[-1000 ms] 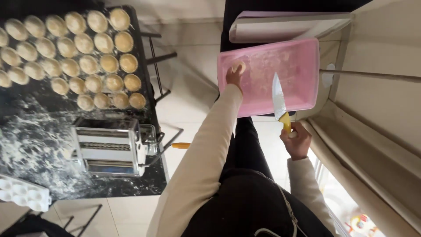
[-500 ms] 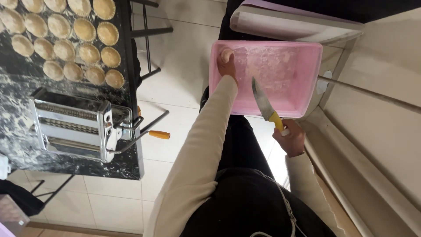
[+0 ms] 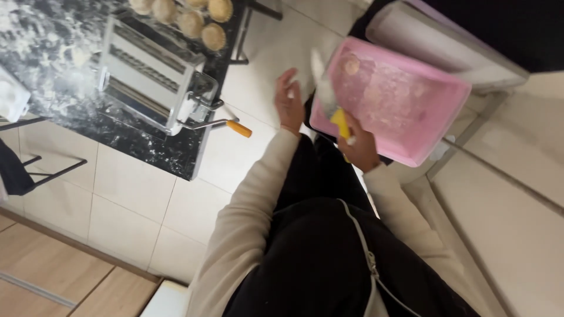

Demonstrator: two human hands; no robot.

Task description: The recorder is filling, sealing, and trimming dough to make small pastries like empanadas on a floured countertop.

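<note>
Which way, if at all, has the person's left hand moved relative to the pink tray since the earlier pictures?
Yes. The left hand, earlier resting on the pink tray, has come off it and is now open beside its edge, toward the pasta machine.

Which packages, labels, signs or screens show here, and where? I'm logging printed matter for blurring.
None in view. The pink tray, the pasta roller on the floured black table, the knife in the right hand and the empty left hand show no label.
</note>
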